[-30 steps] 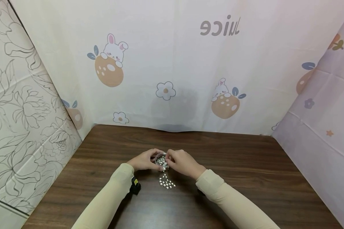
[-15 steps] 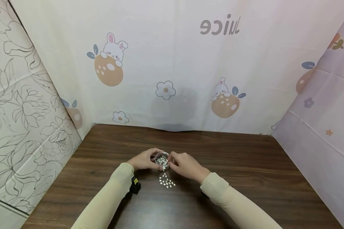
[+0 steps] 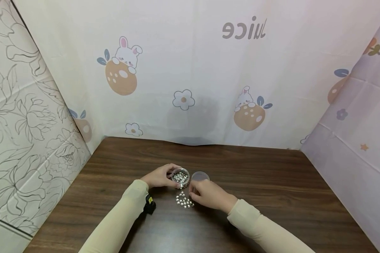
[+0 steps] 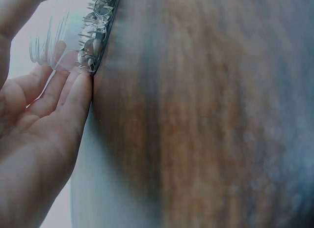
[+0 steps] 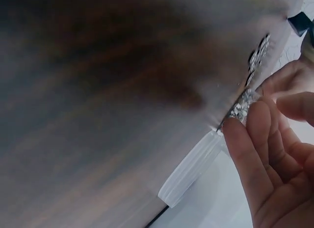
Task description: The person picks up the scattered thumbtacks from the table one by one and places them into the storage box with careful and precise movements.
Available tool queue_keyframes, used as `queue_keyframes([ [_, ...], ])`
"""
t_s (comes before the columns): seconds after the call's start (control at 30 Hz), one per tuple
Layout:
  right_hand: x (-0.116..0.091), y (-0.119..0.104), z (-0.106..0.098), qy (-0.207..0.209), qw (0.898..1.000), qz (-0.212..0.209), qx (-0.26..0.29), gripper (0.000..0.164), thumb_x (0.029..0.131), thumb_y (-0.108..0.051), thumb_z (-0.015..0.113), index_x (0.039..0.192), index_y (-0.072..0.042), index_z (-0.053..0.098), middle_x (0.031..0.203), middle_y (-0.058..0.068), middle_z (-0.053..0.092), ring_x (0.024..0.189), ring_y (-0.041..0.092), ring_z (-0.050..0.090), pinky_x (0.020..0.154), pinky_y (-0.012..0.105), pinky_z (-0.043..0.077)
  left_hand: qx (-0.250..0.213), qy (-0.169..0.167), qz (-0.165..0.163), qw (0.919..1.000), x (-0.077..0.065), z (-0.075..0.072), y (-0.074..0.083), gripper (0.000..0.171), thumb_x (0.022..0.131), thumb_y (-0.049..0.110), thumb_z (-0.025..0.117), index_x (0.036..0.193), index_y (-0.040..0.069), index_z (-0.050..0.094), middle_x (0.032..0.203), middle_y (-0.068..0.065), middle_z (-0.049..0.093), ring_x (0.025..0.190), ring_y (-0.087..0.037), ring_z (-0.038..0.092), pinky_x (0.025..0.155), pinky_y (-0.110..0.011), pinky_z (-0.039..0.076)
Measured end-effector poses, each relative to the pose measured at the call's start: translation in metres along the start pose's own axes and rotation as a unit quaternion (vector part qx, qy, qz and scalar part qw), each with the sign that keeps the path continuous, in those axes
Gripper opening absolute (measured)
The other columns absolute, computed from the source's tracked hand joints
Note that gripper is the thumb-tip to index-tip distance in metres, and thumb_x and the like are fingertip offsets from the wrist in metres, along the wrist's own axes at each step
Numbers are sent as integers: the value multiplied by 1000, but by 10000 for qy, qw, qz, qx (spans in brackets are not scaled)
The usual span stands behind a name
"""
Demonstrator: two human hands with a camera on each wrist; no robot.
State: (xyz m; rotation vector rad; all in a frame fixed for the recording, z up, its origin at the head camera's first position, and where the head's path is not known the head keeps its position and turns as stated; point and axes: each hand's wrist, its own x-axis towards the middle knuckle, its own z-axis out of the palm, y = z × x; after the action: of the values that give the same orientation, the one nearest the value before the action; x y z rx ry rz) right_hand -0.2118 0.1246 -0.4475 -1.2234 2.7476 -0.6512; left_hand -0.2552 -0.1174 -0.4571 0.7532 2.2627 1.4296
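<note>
A clear round jar [image 3: 188, 175] stands on the table, partly filled with small shiny silver beads [image 3: 180, 176]. My left hand [image 3: 159, 176] grips its left side, thumb on the near side and fingers round the far side. In the left wrist view the fingers [image 4: 73, 98] curve under the jar's clear wall [image 4: 59, 26]. Just right of the jar lies its clear lid [image 3: 200, 175]. My right hand [image 3: 211, 194] is by the lid's near edge, its fingers bent loosely and thumb apart from them, with nothing visible between. Loose silver beads [image 3: 181, 201] lie in front of the jar.
The brown wooden table [image 3: 272, 196] meets a patterned curtain [image 3: 209, 70] at the back, and more printed cloth hangs at both sides. A black device [image 3: 150, 205] with a yellow mark sits at the left wrist.
My right hand has moved off the jar's rim, to the right and nearer the body, uncovering the lid. My left hand and the jar stay in place.
</note>
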Motion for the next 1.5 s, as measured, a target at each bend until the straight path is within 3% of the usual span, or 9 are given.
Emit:
queue_keyframes([
  [0.23,-11,-4,4,-290,9995,-76,-56,6,89,-16,59,83,-17,59,60,-13,49,49,-3,43,44,15,40,-116,31,-57,9999,0,0,-1,65,76,18,78,132,8,46,129,-16,50,117,-26,47,103,-49,39],
  [0.87,-17,-13,6,-254,9985,-100,-476,13,84,-18,67,75,-19,57,58,-14,47,49,-3,41,42,15,37,-110,97,-104,9998,2,2,-3,68,74,17,79,132,7,46,129,-16,51,116,-27,48,103,-49,39],
  [1.13,-16,-15,7,-204,9966,-149,-786,14,83,-17,67,74,-18,57,59,-14,47,49,-4,40,43,15,37,143,224,-167,9995,10,5,-24,68,72,26,81,131,15,47,126,-6,53,112,-17,50,102,-44,41],
  [1.5,-17,-15,6,-145,9959,-207,-863,15,83,-14,65,73,-18,56,62,-12,50,50,-3,41,44,16,39,228,228,-267,9991,10,3,-24,68,70,33,82,128,23,49,125,-2,53,111,-13,50,101,-42,42],
])
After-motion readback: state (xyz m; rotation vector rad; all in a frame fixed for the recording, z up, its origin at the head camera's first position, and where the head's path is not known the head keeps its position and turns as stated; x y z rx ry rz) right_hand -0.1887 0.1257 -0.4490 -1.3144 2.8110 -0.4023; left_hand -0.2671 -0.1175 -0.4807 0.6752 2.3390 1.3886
